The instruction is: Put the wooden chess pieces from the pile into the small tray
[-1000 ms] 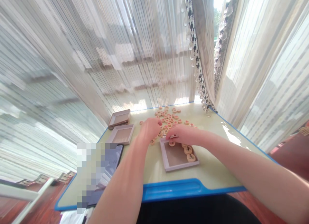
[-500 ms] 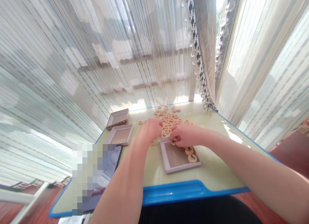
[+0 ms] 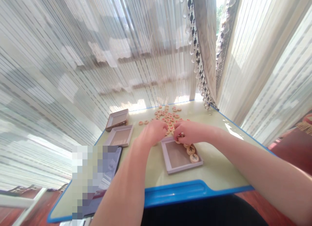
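Note:
Round wooden xiangqi pieces (image 3: 168, 115) with red or black characters lie scattered in a loose cluster on the table. My left hand (image 3: 154, 131) is at the near side of that cluster, fingers curled down among the pieces; whatever is in them is hidden. Over the far edge of a shallow open box (image 3: 179, 170), my right hand (image 3: 191, 131) has its fingers closed round a xiangqi piece (image 3: 178, 139), partly covered by them. Along the box's right wall sit black-character pieces (image 3: 194, 158), lined up in a row.
The pale table (image 3: 219, 174) has a blue rim. Another open box (image 3: 120, 136) and stacked boxes (image 3: 118, 118) stand at the left. A tablet-like device (image 3: 107, 174), partly pixelated, lies nearer me. String curtains (image 3: 122, 73) hang behind the table.
My left hand has shifted slightly right, closer to my right hand. The right hand has moved a little up, still at the box's far edge. The view has shifted slightly.

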{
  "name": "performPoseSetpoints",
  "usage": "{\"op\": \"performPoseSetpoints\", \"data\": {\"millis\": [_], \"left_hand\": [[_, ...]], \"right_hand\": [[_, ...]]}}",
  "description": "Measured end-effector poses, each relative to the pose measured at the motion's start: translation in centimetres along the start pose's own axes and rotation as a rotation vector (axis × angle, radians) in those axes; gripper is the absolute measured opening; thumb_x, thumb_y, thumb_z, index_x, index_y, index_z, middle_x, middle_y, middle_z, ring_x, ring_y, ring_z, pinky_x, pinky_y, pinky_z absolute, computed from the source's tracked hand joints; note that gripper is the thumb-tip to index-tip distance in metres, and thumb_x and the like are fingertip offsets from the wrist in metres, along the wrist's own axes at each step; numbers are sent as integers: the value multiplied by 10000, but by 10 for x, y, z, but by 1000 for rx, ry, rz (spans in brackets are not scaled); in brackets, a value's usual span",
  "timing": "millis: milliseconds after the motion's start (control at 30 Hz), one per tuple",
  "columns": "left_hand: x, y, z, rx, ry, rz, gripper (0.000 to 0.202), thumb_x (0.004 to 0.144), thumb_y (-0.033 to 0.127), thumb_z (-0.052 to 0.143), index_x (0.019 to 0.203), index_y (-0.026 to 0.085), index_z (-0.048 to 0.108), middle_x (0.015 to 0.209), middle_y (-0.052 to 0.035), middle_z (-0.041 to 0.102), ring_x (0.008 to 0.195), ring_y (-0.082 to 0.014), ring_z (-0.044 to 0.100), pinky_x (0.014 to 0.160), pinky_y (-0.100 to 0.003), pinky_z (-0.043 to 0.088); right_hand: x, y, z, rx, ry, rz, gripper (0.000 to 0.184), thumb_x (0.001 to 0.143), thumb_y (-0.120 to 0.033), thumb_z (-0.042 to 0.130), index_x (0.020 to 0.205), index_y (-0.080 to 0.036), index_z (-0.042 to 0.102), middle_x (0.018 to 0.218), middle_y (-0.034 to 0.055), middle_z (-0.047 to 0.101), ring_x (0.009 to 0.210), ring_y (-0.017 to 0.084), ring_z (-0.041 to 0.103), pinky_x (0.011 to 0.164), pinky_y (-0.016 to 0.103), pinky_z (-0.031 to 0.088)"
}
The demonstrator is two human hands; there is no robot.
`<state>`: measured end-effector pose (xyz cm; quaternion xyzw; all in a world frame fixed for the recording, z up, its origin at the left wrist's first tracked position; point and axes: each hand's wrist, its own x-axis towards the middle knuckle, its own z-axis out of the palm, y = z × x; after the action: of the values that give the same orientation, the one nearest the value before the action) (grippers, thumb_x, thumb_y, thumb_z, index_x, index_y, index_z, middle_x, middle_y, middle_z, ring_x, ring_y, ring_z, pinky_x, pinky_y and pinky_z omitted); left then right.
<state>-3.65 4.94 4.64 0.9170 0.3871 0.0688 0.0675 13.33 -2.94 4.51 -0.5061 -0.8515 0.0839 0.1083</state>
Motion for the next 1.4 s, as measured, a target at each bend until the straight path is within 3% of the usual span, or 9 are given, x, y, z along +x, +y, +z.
{"op": "performPoseSetpoints", "data": {"millis": [233, 467, 667, 867, 1033, 1200, 1400], "left_hand": [[-6, 11, -6, -52, -20, 57, 222, 718, 212, 427, 724, 220, 649, 746, 32, 652, 647, -106, 542, 544, -202, 361], [-8, 24, -5, -18, -80, 189, 199, 698, 374, 546, 747, 213, 652, 736, 11, 629, 685, -134, 546, 593, -224, 382], [-5, 24, 1, 7, -101, 204, 274, 692, 456, 580, 820, 227, 660, 805, -1, 637, 752, -163, 570, 601, -235, 387], [-4, 26, 3, 53, -120, 216, 228, 711, 410, 575, 813, 222, 654, 799, -5, 645, 737, -166, 570, 568, -238, 372], [-4, 27, 1, 52, -112, 211, 208, 708, 366, 586, 846, 221, 643, 853, -9, 644, 793, -171, 567, 623, -233, 401], [-7, 30, -1, 66, -100, 227, 132, 699, 298, 576, 768, 213, 650, 890, -8, 616, 771, -155, 558, 635, -232, 409], [-6, 33, 2, 86, -108, 261, 170, 719, 274, 543, 770, 231, 699, 905, -17, 604, 759, -150, 559, 641, -231, 414]], "right_hand": [[-2, 11, -8, 9, 62, 74, 271, 699, -131, 469, 823, -204, 699, 906, 44, 641, 800, 159, 576, 733, 248, 417], [-8, 21, -19, -2, -39, 154, 254, 698, -241, 521, 889, -234, 689, 862, 34, 661, 733, 167, 588, 668, 255, 421], [-5, 21, -18, -3, -62, 207, 256, 694, -223, 512, 869, -220, 699, 859, 36, 671, 718, 160, 589, 646, 246, 419], [-3, 30, -15, -19, -50, 235, 247, 702, -235, 506, 861, -211, 694, 862, 39, 672, 740, 165, 592, 664, 248, 417], [-2, 32, -13, -25, -57, 250, 252, 716, -260, 510, 890, -220, 688, 853, 37, 673, 735, 165, 591, 669, 249, 413], [-1, 33, -11, -49, -48, 253, 252, 717, -270, 506, 887, -224, 686, 846, 32, 672, 730, 163, 588, 654, 247, 404], [0, 33, -10, -52, -65, 254, 261, 732, -262, 503, 912, -221, 688, 853, 32, 677, 724, 160, 585, 635, 238, 394]]}}
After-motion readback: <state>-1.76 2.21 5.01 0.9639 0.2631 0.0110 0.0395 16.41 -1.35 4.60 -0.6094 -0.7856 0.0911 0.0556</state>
